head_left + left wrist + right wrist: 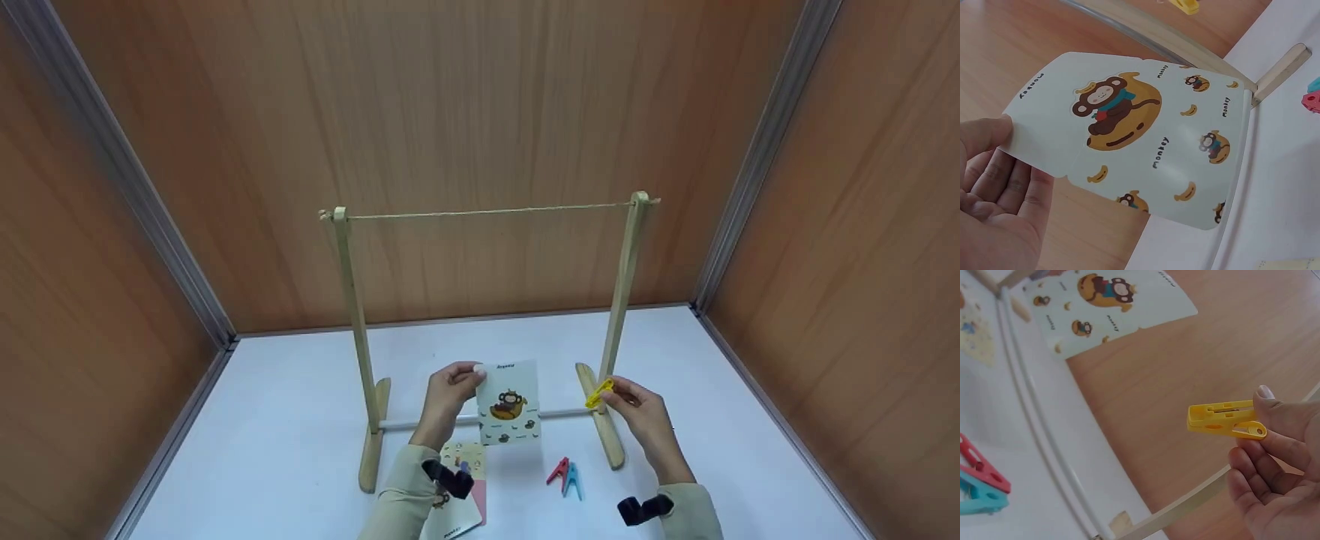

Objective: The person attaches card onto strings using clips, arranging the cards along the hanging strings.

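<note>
card [508, 405], pinched near one corner by the left hand [450, 391], is held between the left post [352, 300] and the right post [624, 285], well apart from both, lower than the string [480, 213]; pale, round-cornered, bearing a monkey-and-banana print [1117, 112]. right hand [646, 416] pinches a yellow clothespin [1221, 417] near the right post. red clothespin [558, 470] and blue clothespin [572, 480] lie on the white tabletop [285, 450].

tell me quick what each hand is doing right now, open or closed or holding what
Left hand: holding the monkey card, pinched near a corner.
Right hand: holding the yellow clothespin, pinched at its handle end.
</note>
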Demonstrator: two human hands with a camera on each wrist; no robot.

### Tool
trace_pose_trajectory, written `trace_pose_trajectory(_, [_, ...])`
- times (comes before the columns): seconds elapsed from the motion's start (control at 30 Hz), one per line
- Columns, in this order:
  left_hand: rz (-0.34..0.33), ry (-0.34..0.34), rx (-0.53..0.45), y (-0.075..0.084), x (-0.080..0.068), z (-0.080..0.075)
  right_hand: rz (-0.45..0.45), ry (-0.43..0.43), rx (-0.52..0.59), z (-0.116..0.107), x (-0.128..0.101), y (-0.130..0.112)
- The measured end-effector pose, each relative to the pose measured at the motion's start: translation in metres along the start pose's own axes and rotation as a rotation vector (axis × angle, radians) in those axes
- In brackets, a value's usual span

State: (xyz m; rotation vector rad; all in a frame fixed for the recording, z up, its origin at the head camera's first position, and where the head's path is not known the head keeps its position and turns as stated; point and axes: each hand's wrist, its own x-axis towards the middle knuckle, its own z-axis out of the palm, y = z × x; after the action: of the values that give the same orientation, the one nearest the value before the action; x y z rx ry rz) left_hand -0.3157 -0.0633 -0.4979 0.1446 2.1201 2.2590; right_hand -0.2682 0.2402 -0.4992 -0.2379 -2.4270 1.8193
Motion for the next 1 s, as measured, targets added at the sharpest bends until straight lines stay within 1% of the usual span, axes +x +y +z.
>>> trace_pose_trajectory(0.13, [0.016, -0.004, -0.011, 0.007, 0.004, 0.006, -0.023, -0.010, 0.008, -0.003, 0.004, -0.013])
trace_pose_trajectory(0.27, [0.027, 0.007, -0.030, 0.014, 0.010, 0.012, -0.039, -0.026, 0.015, -0.006, 0.008, -0.026])
trace_pose_trajectory(0.47, [0.016, 0.031, -0.041, 0.027, 0.015, 0.023, -0.074, -0.064, 0.038, -0.010, 0.013, -0.043])
trace_pose_trajectory(0.57, [0.021, 0.033, -0.041, 0.034, 0.018, 0.027, -0.102, -0.072, 0.036, -0.011, 0.015, -0.052])
trace_pose_trajectory(0.73, [0.043, 0.037, -0.031, 0.046, 0.023, 0.034, -0.145, -0.073, 0.024, -0.014, 0.018, -0.068])
trace_pose_trajectory(1.0, [0.073, 0.020, -0.066, 0.062, 0.028, 0.049, -0.199, -0.055, 0.049, -0.024, 0.023, -0.093])
